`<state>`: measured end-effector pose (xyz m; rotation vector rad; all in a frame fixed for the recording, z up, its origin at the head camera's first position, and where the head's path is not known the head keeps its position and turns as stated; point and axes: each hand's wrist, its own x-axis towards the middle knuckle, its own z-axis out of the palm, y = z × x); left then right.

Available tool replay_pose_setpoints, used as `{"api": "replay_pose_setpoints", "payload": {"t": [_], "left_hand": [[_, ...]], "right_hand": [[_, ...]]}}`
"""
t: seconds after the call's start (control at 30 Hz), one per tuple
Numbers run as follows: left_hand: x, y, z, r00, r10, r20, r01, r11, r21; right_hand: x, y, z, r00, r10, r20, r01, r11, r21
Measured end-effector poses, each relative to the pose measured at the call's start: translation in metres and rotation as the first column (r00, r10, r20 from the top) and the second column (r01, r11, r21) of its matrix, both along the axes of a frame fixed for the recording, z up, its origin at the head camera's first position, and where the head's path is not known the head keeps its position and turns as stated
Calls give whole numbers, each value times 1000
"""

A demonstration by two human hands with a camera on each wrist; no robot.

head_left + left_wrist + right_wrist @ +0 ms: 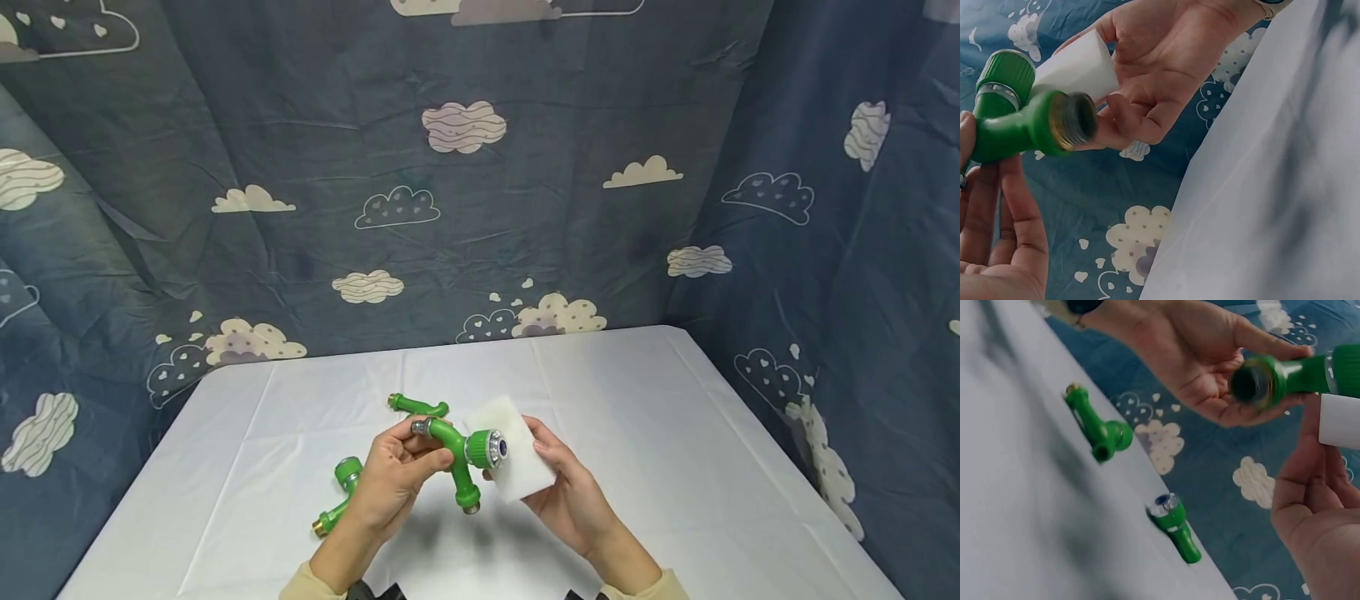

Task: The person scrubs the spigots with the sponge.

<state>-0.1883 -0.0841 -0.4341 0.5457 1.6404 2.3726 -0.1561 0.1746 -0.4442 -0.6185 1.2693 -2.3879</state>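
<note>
My left hand (397,471) grips a green plastic tap (462,483) by its body, thumb in front, above the table. The tap has a ribbed green knob with a clear, silvery cap, pointing right, and a threaded metal end pointing down. In my right hand (566,492) is a white block-shaped sponge (517,454), pinched along its right edge between thumb and fingers. Its flat face is close behind the tap's knob. In the left wrist view the sponge (1079,69) overlaps the tap (1013,134) from behind.
Two more green taps lie on the white-covered table (675,467). One tap (347,487) is beside my left forearm, the other tap (420,407) lies just beyond my left hand. A dark blue curtain (525,208) with cloud prints hangs behind and at the sides.
</note>
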Motion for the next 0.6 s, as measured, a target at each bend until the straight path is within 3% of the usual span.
{"api": "replay_pose_setpoints", "payload": {"t": [0.13,0.2,0.27,0.37,0.47,0.6], "left_hand": [[-1,0,0,1000,21,15,-21,1000,-16],[-1,-1,0,1000,9,18,-9,1000,-1],[-1,-1,0,1000,-17,3,17,1000,20],[0,0,0,999,-42,-19,42,998,38],[0,2,-1,1000,1,-15,-1,1000,27],[-1,4,-2,995,97,6,-97,995,12]], "right_hand": [[-2,7,-1,998,31,57,-19,979,-202],[-4,9,0,997,3,80,16,973,-232],[-4,8,0,994,-57,92,73,981,-182],[-2,3,2,989,-126,75,126,992,3],[-1,-4,2,996,-87,17,85,992,93],[0,-6,2,1000,-25,16,24,999,49]]}}
